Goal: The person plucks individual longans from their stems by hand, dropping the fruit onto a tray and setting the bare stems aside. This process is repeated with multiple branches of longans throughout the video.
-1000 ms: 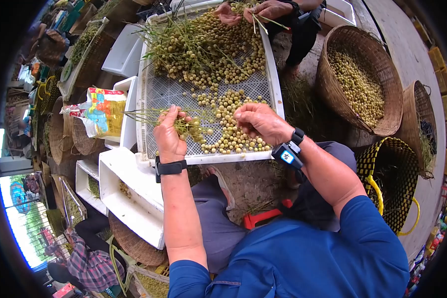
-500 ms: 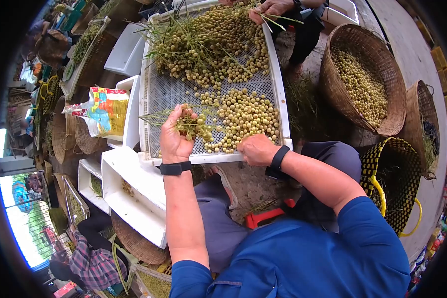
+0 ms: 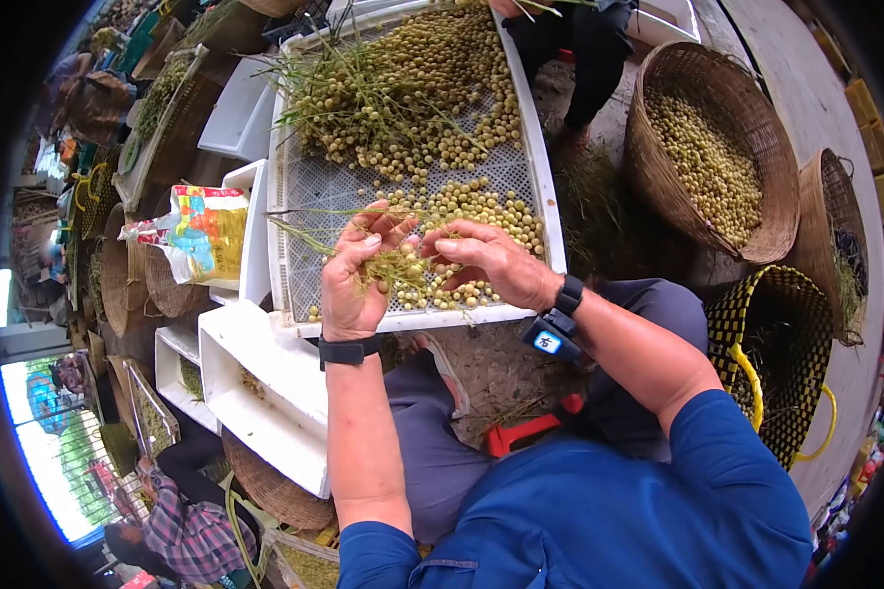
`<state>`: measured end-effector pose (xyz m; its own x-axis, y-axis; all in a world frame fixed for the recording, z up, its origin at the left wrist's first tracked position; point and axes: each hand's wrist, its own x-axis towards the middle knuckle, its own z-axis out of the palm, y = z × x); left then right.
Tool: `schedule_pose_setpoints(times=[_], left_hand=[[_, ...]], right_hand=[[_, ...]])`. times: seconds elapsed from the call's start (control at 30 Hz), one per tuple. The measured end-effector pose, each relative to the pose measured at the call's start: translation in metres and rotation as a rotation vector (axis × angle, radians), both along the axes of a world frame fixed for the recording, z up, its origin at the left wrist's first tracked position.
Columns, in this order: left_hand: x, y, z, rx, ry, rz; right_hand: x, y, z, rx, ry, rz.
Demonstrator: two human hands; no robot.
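Note:
A stemmed bunch of small round yellow-green fruit (image 3: pixel 399 267) is held in my left hand (image 3: pixel 357 285), its thin stalks pointing left. Close on its right is my right hand (image 3: pixel 496 263), fingers curved and apart over the bunch, with no fruit visible in them. Both hands are above the near part of a white perforated tray (image 3: pixel 553 231). Loose fruit (image 3: pixel 491 211) lies just beyond my hands. Farther up the tray is a large heap of fruit with green stalks (image 3: pixel 363 103).
A wicker basket of fruit (image 3: pixel 707 167) stands at right, a yellow-black woven basket (image 3: pixel 781 393) nearer me. White foam boxes (image 3: pixel 265 383) and a colourful sack (image 3: pixel 206 231) are at left. Another person's hand (image 3: pixel 511 8) shows at the tray's far end.
My right hand has risen from the loose fruit at the tray's near edge and moved left to the bunch, its fingers opening. The other person's hands have shifted up, mostly out of view.

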<state>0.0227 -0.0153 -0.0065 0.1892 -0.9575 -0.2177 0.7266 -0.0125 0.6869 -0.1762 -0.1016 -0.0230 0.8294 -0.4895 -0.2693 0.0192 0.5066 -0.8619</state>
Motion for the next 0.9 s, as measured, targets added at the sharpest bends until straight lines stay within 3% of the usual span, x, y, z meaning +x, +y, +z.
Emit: schedule_pose_setpoints(times=[0.03,0.23,0.33,0.47,0.6,0.8,0.9], left_hand=[[-0.002,-0.001,-0.001,0.001,0.0,-0.006],[-0.018,-0.005,-0.001,0.05,-0.099,0.0],[-0.018,-0.006,-0.003,0.038,-0.071,-0.016],[-0.019,-0.005,-0.001,0.055,-0.037,0.003],[-0.02,-0.006,-0.003,0.078,-0.15,0.031],[-0.027,-0.007,-0.017,0.177,-0.418,0.069],[-0.028,-0.006,-0.019,0.191,-0.47,0.064]], right_hand=[[0.002,0.002,0.006,0.084,-0.035,-0.025],[0.002,0.011,0.004,0.037,0.001,0.065],[0.006,0.01,-0.004,0.283,-0.101,0.048],[0.002,0.009,-0.005,0.399,-0.19,0.118],[0.002,0.012,-0.001,0.397,-0.181,0.093],[0.005,0.015,-0.009,0.161,0.02,0.192],[0.003,0.013,-0.01,0.205,0.013,0.227]])
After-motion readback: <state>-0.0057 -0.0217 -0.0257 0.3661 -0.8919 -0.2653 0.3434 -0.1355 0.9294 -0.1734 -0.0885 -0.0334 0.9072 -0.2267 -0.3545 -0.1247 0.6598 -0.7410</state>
